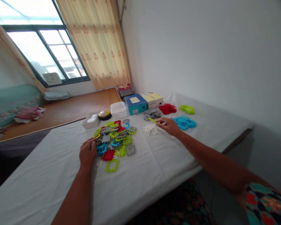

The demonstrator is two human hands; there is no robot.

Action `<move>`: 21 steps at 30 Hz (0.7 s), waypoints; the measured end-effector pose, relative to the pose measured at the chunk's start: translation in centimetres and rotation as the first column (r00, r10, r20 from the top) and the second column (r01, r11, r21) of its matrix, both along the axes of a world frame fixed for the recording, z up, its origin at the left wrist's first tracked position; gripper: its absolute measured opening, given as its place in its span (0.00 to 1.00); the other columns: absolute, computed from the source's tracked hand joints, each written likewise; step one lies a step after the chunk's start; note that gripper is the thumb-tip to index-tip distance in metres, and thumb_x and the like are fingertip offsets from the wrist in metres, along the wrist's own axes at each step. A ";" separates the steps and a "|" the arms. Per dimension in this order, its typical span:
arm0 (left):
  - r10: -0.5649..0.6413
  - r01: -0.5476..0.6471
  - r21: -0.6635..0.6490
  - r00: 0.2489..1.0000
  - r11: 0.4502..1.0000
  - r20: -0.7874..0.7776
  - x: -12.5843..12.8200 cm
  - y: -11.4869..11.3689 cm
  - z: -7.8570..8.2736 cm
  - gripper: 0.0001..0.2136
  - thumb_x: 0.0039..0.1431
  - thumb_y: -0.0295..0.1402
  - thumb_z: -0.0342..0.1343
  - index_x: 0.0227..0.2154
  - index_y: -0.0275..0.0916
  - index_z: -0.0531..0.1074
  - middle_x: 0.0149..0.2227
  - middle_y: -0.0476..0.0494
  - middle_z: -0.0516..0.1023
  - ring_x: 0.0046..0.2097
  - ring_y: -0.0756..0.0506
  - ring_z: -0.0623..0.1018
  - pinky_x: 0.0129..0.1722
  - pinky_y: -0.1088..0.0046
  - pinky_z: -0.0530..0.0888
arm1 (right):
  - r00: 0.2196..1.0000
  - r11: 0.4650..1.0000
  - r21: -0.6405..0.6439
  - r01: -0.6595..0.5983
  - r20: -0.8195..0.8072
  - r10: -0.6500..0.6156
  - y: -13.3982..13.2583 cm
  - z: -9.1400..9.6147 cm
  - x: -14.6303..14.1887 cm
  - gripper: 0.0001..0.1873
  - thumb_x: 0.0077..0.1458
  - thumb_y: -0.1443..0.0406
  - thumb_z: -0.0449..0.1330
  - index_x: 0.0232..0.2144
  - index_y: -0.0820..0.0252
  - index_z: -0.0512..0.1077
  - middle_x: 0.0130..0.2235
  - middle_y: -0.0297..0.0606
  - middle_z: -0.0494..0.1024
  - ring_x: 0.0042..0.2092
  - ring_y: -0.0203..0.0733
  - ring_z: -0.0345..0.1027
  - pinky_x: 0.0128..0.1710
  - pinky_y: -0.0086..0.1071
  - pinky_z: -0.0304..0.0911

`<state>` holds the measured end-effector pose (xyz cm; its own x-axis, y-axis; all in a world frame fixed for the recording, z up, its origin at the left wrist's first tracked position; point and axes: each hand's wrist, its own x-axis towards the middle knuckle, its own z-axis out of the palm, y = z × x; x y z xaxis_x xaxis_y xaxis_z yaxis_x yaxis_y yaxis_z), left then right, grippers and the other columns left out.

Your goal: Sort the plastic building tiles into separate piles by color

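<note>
A mixed heap of flat plastic interlocking tiles [115, 137] in green, grey, blue and red lies on the white tablecloth [49, 175]. My left hand [87, 153] rests at the heap's left edge, fingers curled against the tiles. My right hand [169, 125] reaches across to the right, fingers pinched on a yellow-green tile [152, 120]. It hovers by a small group of white tiles [150, 128]. Sorted piles lie beyond: grey [152, 114], red [167, 108], green [187, 109] and blue [184, 122].
A blue box [135, 104], a yellow-topped box [152, 99], a clear tub [118, 109], a white tray [91, 121] and a round tin [104, 114] stand at the table's far edge. A wall runs along the right. A wooden bench and window lie behind.
</note>
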<state>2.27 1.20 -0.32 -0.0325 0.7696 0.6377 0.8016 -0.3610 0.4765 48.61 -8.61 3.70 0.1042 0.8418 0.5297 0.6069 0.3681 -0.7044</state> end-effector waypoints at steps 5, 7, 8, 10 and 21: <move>0.016 -0.017 -0.053 1.000 0.998 -0.016 0.2 -0.1 0.2 0.17 0.59 0.42 0.44 0.38 0.41 0.75 0.47 0.41 0.78 0.51 0.39 0.74 0.55 0.57 0.70 | 0.727 0.736 0.004 0.677 0.148 -0.670 -2.7 -0.7 16.8 0.15 0.53 0.59 0.60 0.39 0.62 0.78 0.40 0.44 0.82 0.37 0.45 0.75 0.42 0.37 0.67; 0.023 -0.024 -0.064 1.000 0.998 -0.013 0.2 -0.2 0.4 0.16 0.59 0.42 0.44 0.38 0.42 0.75 0.47 0.41 0.78 0.51 0.39 0.75 0.55 0.57 0.70 | 0.546 0.550 -0.043 0.834 0.207 -0.811 -3.7 -1.9 22.4 0.15 0.52 0.61 0.59 0.40 0.64 0.78 0.41 0.47 0.81 0.41 0.49 0.75 0.44 0.38 0.66; 0.024 -0.024 -0.064 1.000 0.998 -0.008 0.2 -0.2 0.4 0.16 0.59 0.42 0.45 0.38 0.42 0.75 0.46 0.42 0.78 0.50 0.39 0.75 0.55 0.57 0.70 | 0.489 0.487 -0.074 0.870 0.246 -0.837 -4.0 -2.5 24.5 0.16 0.52 0.62 0.59 0.40 0.65 0.77 0.42 0.49 0.81 0.42 0.50 0.74 0.44 0.39 0.66; 0.024 -0.024 -0.064 1.000 0.998 -0.002 0.2 -0.3 0.5 0.15 0.58 0.41 0.45 0.37 0.43 0.75 0.45 0.42 0.78 0.50 0.39 0.75 0.55 0.57 0.70 | 0.433 0.415 -0.127 0.901 0.325 -0.841 -4.3 -3.7 27.2 0.16 0.51 0.63 0.59 0.41 0.66 0.78 0.43 0.50 0.81 0.44 0.51 0.74 0.43 0.39 0.65; 0.044 -0.046 -0.124 0.999 0.991 -0.024 -0.2 -0.1 0.6 0.17 0.57 0.42 0.45 0.37 0.41 0.76 0.46 0.40 0.79 0.49 0.38 0.76 0.53 0.57 0.71 | 0.514 0.504 -0.169 0.847 0.506 -0.693 -0.3 -4.7 26.1 0.19 0.52 0.68 0.58 0.46 0.66 0.77 0.45 0.49 0.79 0.43 0.45 0.72 0.42 0.33 0.62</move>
